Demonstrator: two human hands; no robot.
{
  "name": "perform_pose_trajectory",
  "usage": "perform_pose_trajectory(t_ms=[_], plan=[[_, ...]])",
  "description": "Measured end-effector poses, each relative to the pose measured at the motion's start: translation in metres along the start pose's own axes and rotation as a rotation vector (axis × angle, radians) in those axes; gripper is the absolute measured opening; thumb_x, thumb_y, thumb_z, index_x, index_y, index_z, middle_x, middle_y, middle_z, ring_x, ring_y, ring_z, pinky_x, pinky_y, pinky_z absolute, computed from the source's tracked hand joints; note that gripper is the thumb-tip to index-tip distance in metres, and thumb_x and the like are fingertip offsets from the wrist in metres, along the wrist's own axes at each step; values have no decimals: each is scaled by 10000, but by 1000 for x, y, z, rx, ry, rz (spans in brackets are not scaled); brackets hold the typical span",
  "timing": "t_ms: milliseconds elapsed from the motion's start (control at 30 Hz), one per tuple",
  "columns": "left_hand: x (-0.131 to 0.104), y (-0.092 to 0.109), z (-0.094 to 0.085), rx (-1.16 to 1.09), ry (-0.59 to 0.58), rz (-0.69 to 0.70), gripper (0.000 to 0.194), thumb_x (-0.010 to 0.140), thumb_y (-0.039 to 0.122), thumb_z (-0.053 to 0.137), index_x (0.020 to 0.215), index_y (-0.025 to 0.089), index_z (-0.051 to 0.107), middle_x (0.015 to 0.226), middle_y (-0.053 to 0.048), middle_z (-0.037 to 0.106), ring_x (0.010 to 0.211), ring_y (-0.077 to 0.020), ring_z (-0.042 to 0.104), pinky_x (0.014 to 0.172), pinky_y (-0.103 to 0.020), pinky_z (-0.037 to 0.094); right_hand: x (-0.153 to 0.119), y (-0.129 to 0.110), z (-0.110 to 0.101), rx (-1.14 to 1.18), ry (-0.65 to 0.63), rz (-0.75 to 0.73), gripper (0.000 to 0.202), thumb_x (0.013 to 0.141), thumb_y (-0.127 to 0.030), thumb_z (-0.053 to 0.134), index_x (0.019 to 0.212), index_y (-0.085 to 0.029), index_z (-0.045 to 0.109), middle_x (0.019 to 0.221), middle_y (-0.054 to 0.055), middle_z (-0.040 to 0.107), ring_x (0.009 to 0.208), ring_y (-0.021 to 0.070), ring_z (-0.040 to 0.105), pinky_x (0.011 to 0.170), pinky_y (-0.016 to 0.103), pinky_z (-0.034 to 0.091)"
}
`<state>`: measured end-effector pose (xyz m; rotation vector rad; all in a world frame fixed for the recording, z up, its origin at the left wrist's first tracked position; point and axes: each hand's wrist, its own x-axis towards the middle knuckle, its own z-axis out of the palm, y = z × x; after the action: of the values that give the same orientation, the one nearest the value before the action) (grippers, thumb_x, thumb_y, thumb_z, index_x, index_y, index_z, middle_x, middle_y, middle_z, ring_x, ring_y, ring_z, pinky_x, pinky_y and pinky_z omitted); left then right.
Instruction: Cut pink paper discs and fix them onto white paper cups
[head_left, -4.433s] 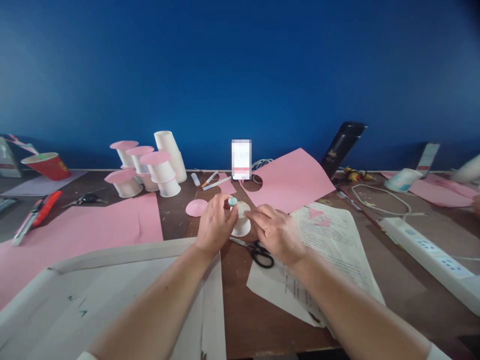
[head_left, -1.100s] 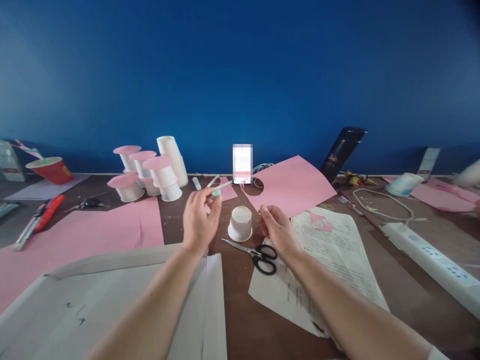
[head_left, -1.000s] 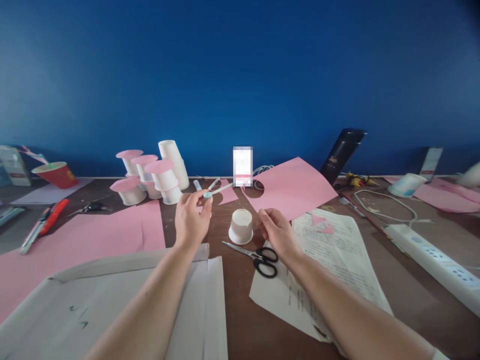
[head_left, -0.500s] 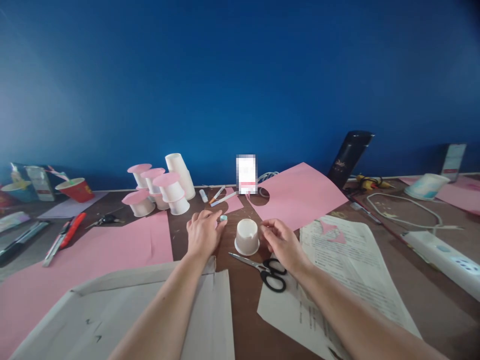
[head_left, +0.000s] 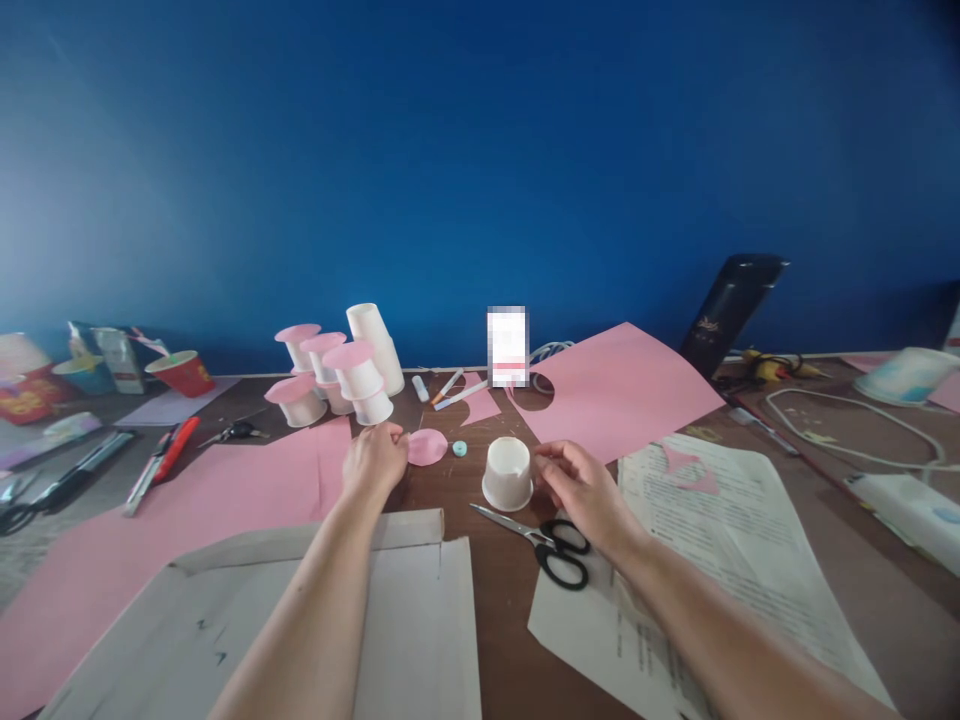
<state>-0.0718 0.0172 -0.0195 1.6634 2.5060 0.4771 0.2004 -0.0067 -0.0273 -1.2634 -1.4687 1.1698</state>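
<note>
My left hand (head_left: pixel 377 460) is closed on the left edge of a pink paper disc (head_left: pixel 427 448), held low over the brown table. Just right of the disc lies a small light-blue round piece (head_left: pixel 460 449). A white paper cup (head_left: pixel 508 474) stands upside down in front of me. Beside its right side is my right hand (head_left: pixel 568 475), fingers curled and close to the cup; whether they touch it or hold anything is hard to tell. Scissors (head_left: pixel 551 545) with black handles lie below the cup, blades pointing left.
White cups with pink discs (head_left: pixel 349 356) stand at the back left near tall stacked cups (head_left: pixel 376 345). A pink sheet (head_left: pixel 630 390) with a round hole lies behind. Printed paper (head_left: pixel 735 530) is at right, a red cutter (head_left: pixel 174 450) at left.
My left hand has moved left from the light-blue piece and now grips the pink disc, which shows in the open. The whole view has shifted slightly; my right hand stays beside the cup.
</note>
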Motion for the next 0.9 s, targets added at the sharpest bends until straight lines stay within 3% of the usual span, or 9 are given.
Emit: perform_pose_trajectory(t_ms=[200,333,667,767,900], plan=[[-23,10,-13,223,-4,257,383,758,199,541,1128,228,635,1228,-111,597,1135,-331,499,879,-409,439,-1,-2,1,-23,-19,-2,256,822,-420,562,919,-185,595,653,-19,592,484,96,451,461,225,373],[-25,9,-10,296,-46,389,523,754,135,542,1268,226,539,1403,-99,478,1275,-317,401,992,-427,369,-1,-1,1,-33,-46,-12,242,821,-409,557,910,-186,591,650,-22,591,491,97,459,472,227,384],[-11,2,-4,174,-282,413,742,737,204,502,1451,188,303,1501,-119,342,1365,-310,320,1065,-450,304,0,0,0,-42,-63,-24,229,815,-408,562,869,-191,612,665,-1,631,491,115,494,474,241,406],[-7,-1,1,153,-279,404,803,735,227,480,1489,187,204,1537,-105,265,1402,-309,243,1094,-483,247,0,2,0,-61,-58,-29,234,814,-412,565,868,-191,618,666,1,637,487,115,493,469,241,405],[-4,-1,4,126,-226,418,775,730,255,479,1472,216,258,1514,-84,327,1383,-316,279,1087,-490,249,0,3,0,-93,-53,-35,228,820,-408,562,868,-192,620,670,-4,639,491,112,495,481,240,409]])
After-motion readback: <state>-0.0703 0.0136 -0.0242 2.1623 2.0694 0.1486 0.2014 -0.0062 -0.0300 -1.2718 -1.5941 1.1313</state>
